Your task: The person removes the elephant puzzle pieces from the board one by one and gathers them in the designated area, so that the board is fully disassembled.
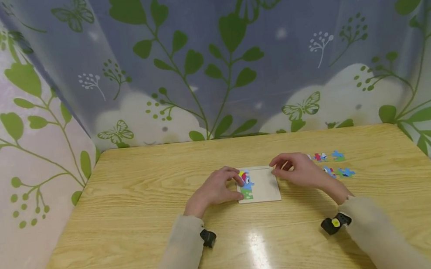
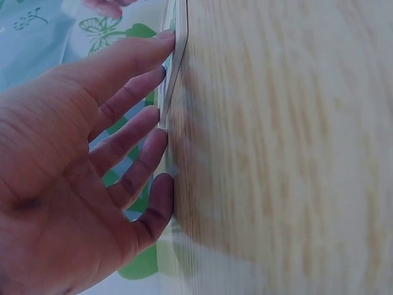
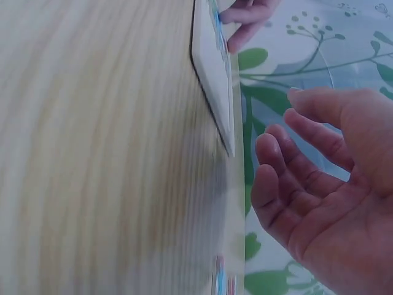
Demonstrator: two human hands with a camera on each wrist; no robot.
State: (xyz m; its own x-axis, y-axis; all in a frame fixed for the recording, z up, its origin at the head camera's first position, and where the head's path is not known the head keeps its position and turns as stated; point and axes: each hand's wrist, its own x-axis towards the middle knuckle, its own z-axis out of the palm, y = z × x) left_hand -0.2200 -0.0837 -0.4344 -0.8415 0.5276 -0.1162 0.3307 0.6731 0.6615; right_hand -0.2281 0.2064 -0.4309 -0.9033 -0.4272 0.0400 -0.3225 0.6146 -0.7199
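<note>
A pale square puzzle board lies on the table in the head view. Joined puzzle pieces with blue, red, yellow and green print fill its left side; the rest is bare. My left hand rests at the board's left edge, thumb and fingers spread, fingertips touching board and pieces. In the left wrist view, the thumb lies against the board's edge. My right hand hovers by the board's upper right corner, fingers loosely bent and holding nothing. The right wrist view shows that hand apart from the board.
Right of the board lie several loose puzzle pieces in two rows, among them a blue-green piece and a blue piece. Partly behind the right hand is a red and white piece. A printed curtain hangs behind the wooden table.
</note>
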